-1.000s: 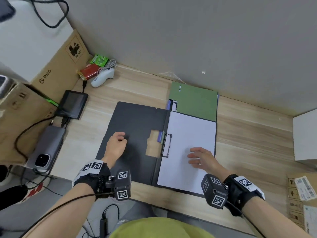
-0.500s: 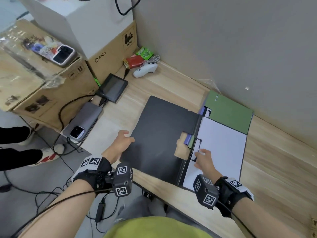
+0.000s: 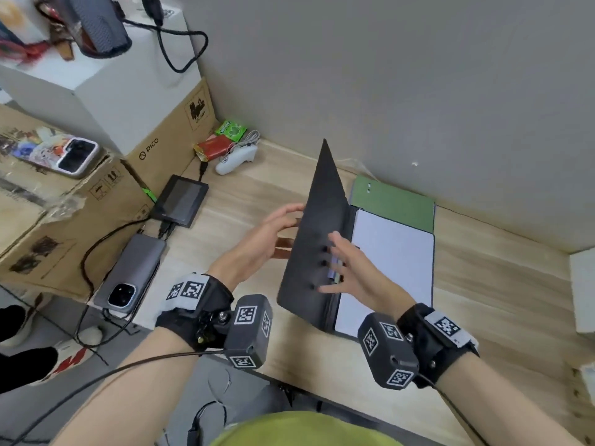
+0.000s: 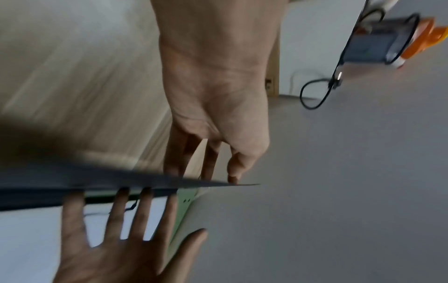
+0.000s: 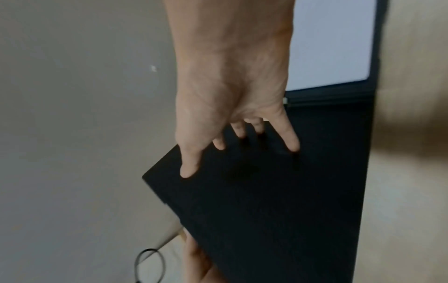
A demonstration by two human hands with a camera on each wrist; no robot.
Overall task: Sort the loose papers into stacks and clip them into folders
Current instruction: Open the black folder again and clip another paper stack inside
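A black folder lies on the wooden table with its left cover raised almost upright. My left hand is behind the cover, its straight fingers pressing the outer face; in the left wrist view the fingertips meet the cover's edge. My right hand is on the inner side, its spread fingers touching the cover. A stack of white papers lies on the folder's right half. A green folder sticks out behind it by the wall.
Left of the folder lie a small dark screen, a grey phone with cables and a white controller. Cardboard boxes stand at the far left, a white box at the right edge. The grey wall is close behind.
The black cover has swung up from flat on the table to nearly upright, lifted by my left hand. My right hand has moved from the papers to the cover's inner face.
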